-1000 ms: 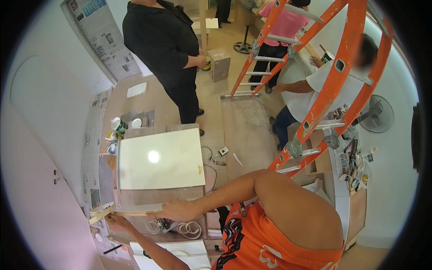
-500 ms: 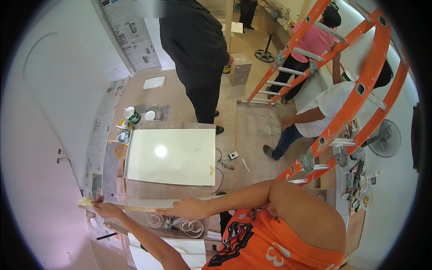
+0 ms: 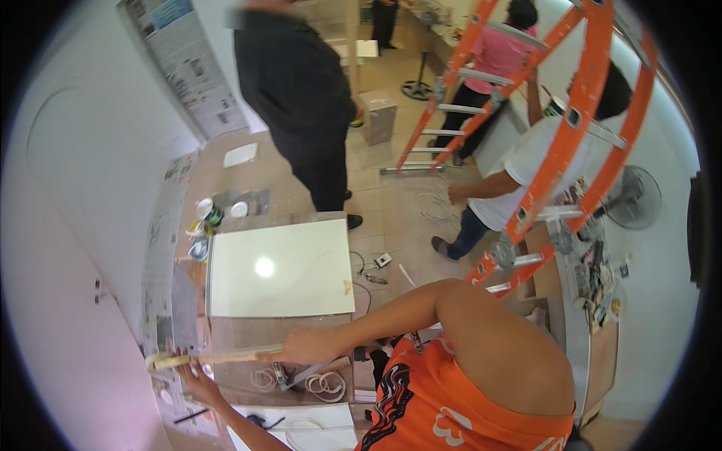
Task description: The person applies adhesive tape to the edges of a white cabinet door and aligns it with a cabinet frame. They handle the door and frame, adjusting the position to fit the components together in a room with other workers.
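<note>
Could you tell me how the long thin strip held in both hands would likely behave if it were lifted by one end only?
The strip looks long and very thin, so it would probably sag or whip. The left hand and right hand grip it apart, suggesting it wants support. It seems light for its length.

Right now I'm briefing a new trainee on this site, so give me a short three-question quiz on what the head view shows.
1. True or false: both hands grip the long pale strip.
2. The right hand holds the strip's: A) right end B) middle C) left end?
3. What large flat thing lies on the floor just beyond the strip?

Key
1. True: the left hand is at the left end, the right hand at the other.
2. A.
3. The glossy white panel, with paint cans at its far-left corner.
</note>
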The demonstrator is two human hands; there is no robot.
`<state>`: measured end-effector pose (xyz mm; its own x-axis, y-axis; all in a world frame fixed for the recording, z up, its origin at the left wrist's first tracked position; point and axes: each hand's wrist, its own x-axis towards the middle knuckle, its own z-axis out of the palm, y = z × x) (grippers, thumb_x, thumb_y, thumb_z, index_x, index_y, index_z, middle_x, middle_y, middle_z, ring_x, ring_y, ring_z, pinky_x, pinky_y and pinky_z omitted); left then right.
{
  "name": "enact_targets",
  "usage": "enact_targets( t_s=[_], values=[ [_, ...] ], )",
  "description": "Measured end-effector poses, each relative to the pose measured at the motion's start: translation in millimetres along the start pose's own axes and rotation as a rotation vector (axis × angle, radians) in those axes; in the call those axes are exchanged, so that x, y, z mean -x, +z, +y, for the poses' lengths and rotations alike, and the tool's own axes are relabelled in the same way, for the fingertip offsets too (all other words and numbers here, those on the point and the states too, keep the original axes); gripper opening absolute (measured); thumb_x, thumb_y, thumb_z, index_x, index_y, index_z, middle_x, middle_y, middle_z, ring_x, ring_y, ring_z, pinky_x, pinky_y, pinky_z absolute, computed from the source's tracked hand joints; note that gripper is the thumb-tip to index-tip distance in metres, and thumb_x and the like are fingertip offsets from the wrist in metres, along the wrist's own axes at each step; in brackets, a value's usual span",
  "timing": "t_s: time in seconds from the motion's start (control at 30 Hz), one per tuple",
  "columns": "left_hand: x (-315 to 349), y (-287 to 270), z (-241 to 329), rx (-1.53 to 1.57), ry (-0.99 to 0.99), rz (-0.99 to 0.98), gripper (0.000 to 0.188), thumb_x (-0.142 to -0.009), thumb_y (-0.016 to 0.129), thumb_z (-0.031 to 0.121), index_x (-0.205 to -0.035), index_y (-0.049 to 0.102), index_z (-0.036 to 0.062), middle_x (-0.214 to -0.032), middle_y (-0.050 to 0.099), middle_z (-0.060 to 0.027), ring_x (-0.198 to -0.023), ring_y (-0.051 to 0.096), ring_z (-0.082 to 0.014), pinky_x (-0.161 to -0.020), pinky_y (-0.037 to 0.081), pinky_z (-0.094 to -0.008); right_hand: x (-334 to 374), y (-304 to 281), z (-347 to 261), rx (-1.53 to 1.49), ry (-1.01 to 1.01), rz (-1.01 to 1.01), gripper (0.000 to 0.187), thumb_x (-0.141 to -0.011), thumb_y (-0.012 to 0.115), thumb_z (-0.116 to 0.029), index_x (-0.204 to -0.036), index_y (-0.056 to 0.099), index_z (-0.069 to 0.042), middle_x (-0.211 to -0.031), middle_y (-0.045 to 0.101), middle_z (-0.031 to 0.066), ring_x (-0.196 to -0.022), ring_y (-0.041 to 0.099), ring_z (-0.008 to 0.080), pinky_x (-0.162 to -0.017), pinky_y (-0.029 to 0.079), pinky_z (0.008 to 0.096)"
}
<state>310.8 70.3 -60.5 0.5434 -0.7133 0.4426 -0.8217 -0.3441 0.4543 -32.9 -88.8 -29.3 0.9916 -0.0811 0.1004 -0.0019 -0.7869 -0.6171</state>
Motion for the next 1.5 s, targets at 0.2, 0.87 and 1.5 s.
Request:
enact_targets(
  t_s=[0.2,0.87,1.5],
  values=[
    [-8,14,-1,0.170,-0.059,0.135,0.039,-0.110,0.047,0.023,-0.129,0.065,-0.0043,-0.137,0.064,-0.0178,-0.130,0.057,-0.0319,-0.110,0.045,-0.0448,-1,-1,-9,0.054,0.046,-0.046,0.070,-0.096,0.051,-0.013,-0.160,0.023,-0.018,-0.070,0.062,0.0172,-0.061,0.065,0.0391,-0.051,0.051,0.0514],
    [-24,9,2,0.060,-0.053,0.247,0.035,-0.109,0.047,0.022,-0.121,0.070,-0.0009,-0.126,0.070,-0.0141,-0.119,0.064,-0.0319,-0.098,0.051,-0.0434,-4,-5,-3,0.128,0.093,-0.130,0.088,-0.092,0.053,-0.006,-0.164,0.008,-0.030,-0.079,0.067,0.0179,-0.067,0.069,0.0402,-0.059,0.056,0.0508],
    [-2,15,-5,0.110,-0.294,0.287,0.033,-0.109,0.051,0.019,-0.122,0.069,-0.0058,-0.125,0.071,-0.0192,-0.109,0.071,-0.0308,-0.089,0.058,-0.0390,5,0,-22,0.162,0.113,-0.085,0.079,-0.093,0.053,-0.009,-0.162,0.021,-0.027,-0.073,0.065,0.0176,-0.065,0.068,0.0389,-0.056,0.054,0.0515]
  ],
)
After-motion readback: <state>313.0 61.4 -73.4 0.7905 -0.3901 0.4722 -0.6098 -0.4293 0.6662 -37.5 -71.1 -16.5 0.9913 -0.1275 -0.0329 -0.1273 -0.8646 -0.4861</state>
